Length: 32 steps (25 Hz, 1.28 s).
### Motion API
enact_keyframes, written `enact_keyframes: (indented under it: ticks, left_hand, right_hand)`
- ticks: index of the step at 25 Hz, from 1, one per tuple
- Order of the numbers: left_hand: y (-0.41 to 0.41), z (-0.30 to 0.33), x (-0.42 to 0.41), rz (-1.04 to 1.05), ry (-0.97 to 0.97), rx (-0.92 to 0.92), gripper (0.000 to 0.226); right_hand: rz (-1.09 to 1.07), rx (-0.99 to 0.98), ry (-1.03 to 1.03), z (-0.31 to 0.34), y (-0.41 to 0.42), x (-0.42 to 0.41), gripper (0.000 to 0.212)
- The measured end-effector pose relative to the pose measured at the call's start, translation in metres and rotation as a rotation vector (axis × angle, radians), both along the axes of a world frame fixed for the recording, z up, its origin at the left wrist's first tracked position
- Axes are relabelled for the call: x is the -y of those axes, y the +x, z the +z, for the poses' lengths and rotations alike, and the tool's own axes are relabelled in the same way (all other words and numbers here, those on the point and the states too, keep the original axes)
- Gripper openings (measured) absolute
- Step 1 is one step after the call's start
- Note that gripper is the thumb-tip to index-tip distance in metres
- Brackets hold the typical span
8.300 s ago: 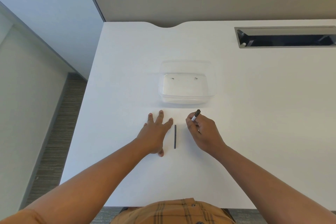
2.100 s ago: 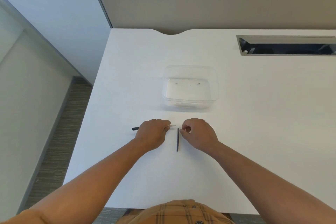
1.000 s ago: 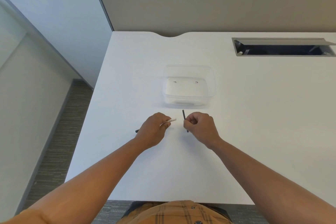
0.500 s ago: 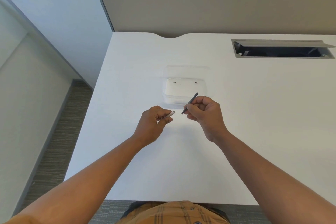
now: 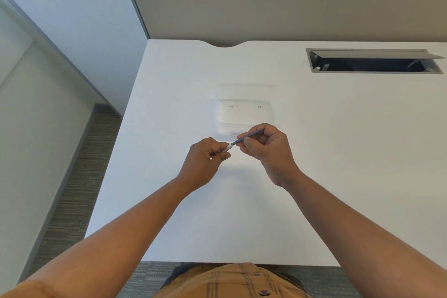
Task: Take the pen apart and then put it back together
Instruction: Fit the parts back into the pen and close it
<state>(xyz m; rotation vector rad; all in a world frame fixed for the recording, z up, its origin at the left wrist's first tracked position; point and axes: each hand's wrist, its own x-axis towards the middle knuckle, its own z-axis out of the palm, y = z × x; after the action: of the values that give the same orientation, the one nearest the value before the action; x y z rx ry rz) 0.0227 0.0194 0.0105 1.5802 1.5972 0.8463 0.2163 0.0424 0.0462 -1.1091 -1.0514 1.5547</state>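
1. White desk [image 5: 242,213] fills the middle of the frame, with a beige partition [image 5: 278,0] behind it.
2. Left hand [image 5: 205,162] pinches a white pen barrel [image 5: 227,148], mostly hidden in the fist.
3. Right hand [image 5: 266,150] grips a thin dark refill [image 5: 248,136], its lower tip meeting the barrel's open end at frame centre, above the desk.
4. Just behind the hands sits a clear plastic container [image 5: 246,113], its near edge partly covered by the right hand.
5. Upper right, an open cable tray [image 5: 372,61] is set in the desk.
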Motion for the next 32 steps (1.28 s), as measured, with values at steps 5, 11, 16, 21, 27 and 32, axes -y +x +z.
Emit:
enact_keyframes:
  ticks: [5,11,16,21,27,32]
  left_hand:
    - [0.001,0.0,0.0,-0.001,0.0,0.002,0.019]
    - [0.002,-0.003,0.002,-0.022,-0.049,-0.001,0.015]
    - [0.003,-0.006,0.0,-0.003,-0.067,0.056,0.016]
    - [0.006,-0.007,-0.001,0.026,-0.078,0.134,0.016]
    - [0.009,-0.006,-0.003,0.029,-0.068,0.156,0.016]
    - [0.012,-0.006,-0.002,0.021,-0.047,0.171,0.019]
  right_hand:
    - [0.023,0.0,0.012,-0.006,-0.002,0.001,0.008]
    - [0.078,0.116,0.088,-0.013,-0.002,0.0,0.011]
    - [0.176,0.164,0.082,-0.019,0.005,0.0,0.011]
    - [0.108,0.248,0.044,-0.027,0.015,-0.001,0.016]
    - [-0.023,0.398,-0.013,-0.046,0.031,-0.002,0.017]
    - [-0.175,0.564,-0.066,-0.067,0.053,0.007,0.017]
